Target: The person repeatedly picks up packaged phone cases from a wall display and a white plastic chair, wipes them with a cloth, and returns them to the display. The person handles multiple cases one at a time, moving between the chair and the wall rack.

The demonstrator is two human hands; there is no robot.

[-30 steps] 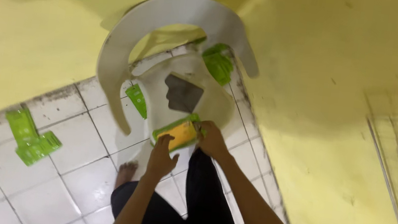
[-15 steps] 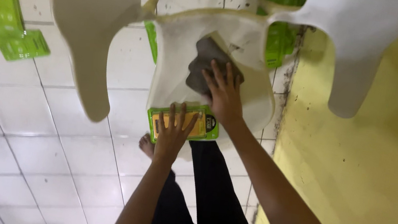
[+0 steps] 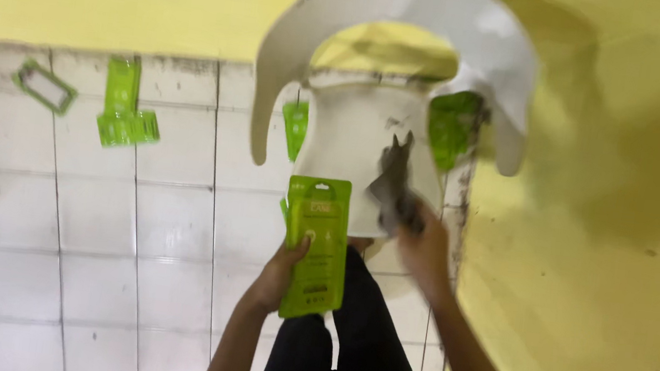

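In the head view, the left hand (image 3: 279, 276) clasps a green flat pouch (image 3: 316, 247) upright, its long axis running away from the person, thumb on its lower left edge. The right hand (image 3: 421, 247), blurred, closes on a dark grey cloth (image 3: 392, 180) over the white plastic chair (image 3: 398, 76) seat.

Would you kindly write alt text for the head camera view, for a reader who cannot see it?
The left hand holds up a green flat package while the blurred right hand grips a dark grey cloth over a white plastic chair. More green packages lie on the white tiled floor beside yellow walls.
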